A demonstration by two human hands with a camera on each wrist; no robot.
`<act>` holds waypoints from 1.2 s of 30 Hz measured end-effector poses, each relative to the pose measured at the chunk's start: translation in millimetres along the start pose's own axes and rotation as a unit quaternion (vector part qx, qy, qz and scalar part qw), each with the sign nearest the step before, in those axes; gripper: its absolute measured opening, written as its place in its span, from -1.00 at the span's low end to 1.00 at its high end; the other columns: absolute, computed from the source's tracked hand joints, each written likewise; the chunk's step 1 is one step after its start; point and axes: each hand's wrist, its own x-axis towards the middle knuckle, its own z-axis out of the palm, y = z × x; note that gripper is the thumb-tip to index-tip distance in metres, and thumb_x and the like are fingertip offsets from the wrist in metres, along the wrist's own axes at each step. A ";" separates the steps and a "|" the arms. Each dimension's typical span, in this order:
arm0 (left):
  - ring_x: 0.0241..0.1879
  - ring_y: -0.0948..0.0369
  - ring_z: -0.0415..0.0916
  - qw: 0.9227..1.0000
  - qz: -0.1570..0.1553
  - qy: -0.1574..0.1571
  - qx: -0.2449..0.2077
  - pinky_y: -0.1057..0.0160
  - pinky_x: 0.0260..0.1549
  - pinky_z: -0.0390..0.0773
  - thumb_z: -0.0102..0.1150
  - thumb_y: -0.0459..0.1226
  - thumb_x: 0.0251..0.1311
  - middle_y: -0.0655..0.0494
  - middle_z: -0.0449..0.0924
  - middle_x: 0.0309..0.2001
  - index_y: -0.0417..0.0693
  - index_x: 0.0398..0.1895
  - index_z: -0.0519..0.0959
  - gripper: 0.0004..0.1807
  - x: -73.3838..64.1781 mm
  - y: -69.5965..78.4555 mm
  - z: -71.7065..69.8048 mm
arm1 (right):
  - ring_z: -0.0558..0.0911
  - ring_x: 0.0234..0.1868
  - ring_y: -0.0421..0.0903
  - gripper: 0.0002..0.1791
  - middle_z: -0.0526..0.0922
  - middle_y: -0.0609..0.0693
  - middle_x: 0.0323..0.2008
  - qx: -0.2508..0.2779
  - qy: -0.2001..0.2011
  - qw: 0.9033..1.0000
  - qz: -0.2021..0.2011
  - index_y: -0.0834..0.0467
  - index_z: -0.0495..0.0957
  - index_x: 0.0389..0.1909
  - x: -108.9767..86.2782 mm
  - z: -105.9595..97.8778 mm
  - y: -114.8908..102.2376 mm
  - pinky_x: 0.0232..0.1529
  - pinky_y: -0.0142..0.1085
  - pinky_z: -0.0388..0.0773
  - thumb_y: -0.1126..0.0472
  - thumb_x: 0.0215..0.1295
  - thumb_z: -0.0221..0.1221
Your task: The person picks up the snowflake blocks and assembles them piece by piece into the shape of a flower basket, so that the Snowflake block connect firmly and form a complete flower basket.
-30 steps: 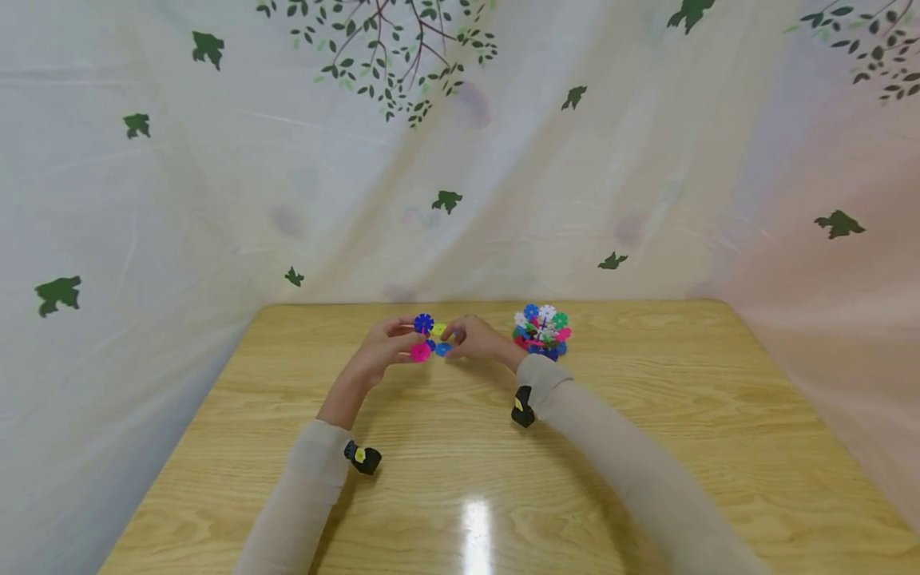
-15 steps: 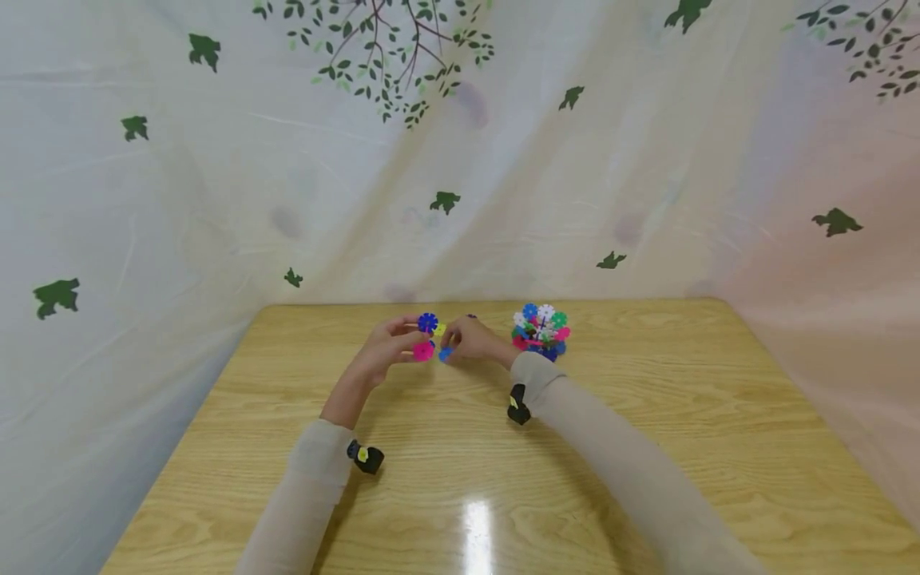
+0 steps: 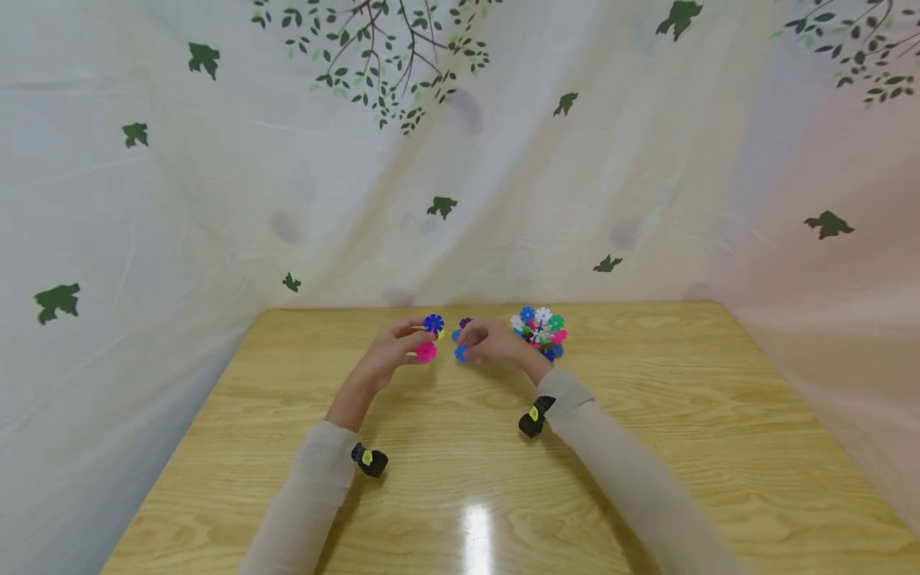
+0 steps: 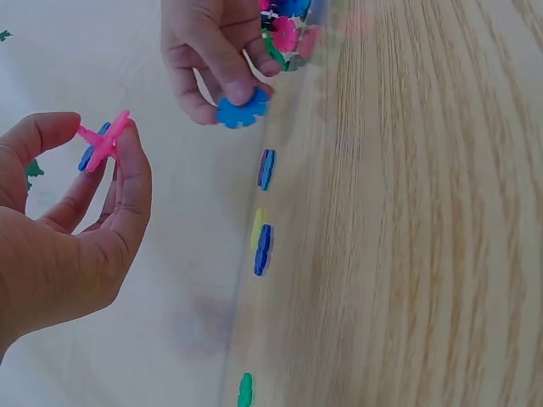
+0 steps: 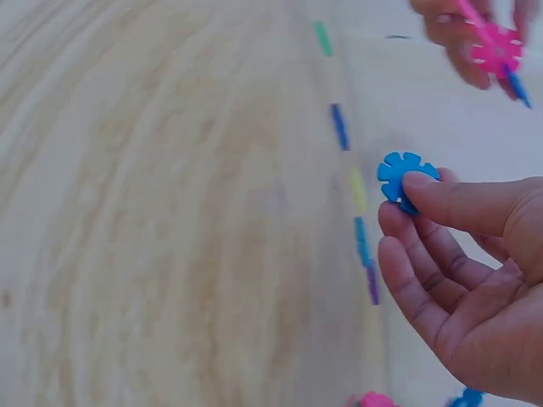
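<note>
My left hand [image 3: 391,351] grips a small joined piece of notched plastic snowflake discs between thumb and fingertips. Pink discs [image 4: 109,142] cross each other in it, with a dark blue disc [image 3: 434,323] at its end. To the right, my right hand [image 3: 496,342] pinches a single light blue disc [image 5: 397,180] between thumb and fingers. A gap separates this disc from the joined piece. Beyond the hands, a yellow disc [image 4: 257,227], a blue disc [image 4: 263,250], a purple disc [image 5: 373,282] and a green disc [image 4: 245,390] lie near the table's far edge.
A multicoloured cluster of snowflake discs [image 3: 542,331] stands on the wooden table [image 3: 431,479], just beyond my right wrist. Behind the far edge hangs a pale curtain [image 3: 345,216] printed with leaves and birds. Black cameras sit on both wrists.
My right hand has drawn away to the right with the light blue disc, widening the gap to the joined piece. My left hand has shifted slightly right, still holding its discs.
</note>
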 end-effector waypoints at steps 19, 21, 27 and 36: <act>-0.20 0.32 0.65 1.000 -0.004 -0.007 -0.023 0.33 -0.16 0.70 0.12 -0.27 0.44 0.13 0.69 -0.09 -0.31 0.29 0.50 -0.56 5.7 4.0 21.9 | 0.70 -0.28 -0.20 -0.83 0.76 0.06 -0.26 0.084 0.170 0.972 -0.138 0.31 0.69 -0.13 -24.7 -18.9 -32.9 -0.07 0.06 0.71 0.31 0.32 0.33; -0.20 0.32 0.65 1.000 0.000 -0.014 -0.024 0.34 -0.17 0.70 0.11 -0.27 0.45 0.16 0.69 -0.12 -0.32 0.30 0.49 -0.56 5.9 4.7 23.7 | 0.69 -0.31 -0.23 -0.83 0.76 0.11 -0.26 0.087 0.179 0.969 -0.144 0.33 0.69 -0.14 -25.4 -17.1 -33.5 -0.14 -0.08 0.73 0.33 0.31 0.34; -0.21 0.33 0.65 0.999 0.017 -0.038 -0.023 0.36 -0.17 0.70 0.07 -0.28 0.49 -0.19 0.66 0.10 -0.33 0.35 0.45 -0.54 5.4 5.8 24.2 | 0.67 -0.33 -0.27 -0.82 0.72 0.30 -0.23 0.109 0.201 0.959 -0.167 0.44 0.66 -0.15 -23.9 -11.9 -33.7 -0.27 -0.42 0.67 0.39 0.31 0.32; -0.19 0.33 0.69 0.997 0.042 -0.065 -0.016 0.33 -0.11 0.71 0.05 -0.33 0.50 -0.41 0.50 0.26 -0.37 0.36 0.43 -0.55 3.6 7.8 30.4 | 0.65 -0.34 -0.18 -0.94 0.72 0.19 -0.32 0.124 0.223 0.951 -0.175 0.39 0.68 -0.26 -25.1 -7.0 -35.0 -0.26 -0.31 0.67 0.45 0.32 0.27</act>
